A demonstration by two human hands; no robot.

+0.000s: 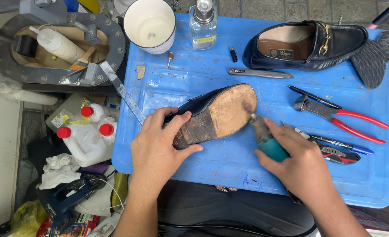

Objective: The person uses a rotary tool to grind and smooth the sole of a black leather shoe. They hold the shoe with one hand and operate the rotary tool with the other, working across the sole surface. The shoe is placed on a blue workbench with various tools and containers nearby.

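left hand [157,149] fingers clamped on upturned shoe [212,115] heel | sole long axis runs up-right | right hand [302,164] fingers clamped on rotary tool [264,138], tip touching toe end | right hand nearer

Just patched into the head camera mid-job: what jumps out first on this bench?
At the centre of the blue tray, the left hand pins a dark shoe sole-up, while the right hand presses a teal rotary tool against the tan sole near the toe. The matching loafer sits upright at the tray's far right, with red-handled pliers lying just below it.
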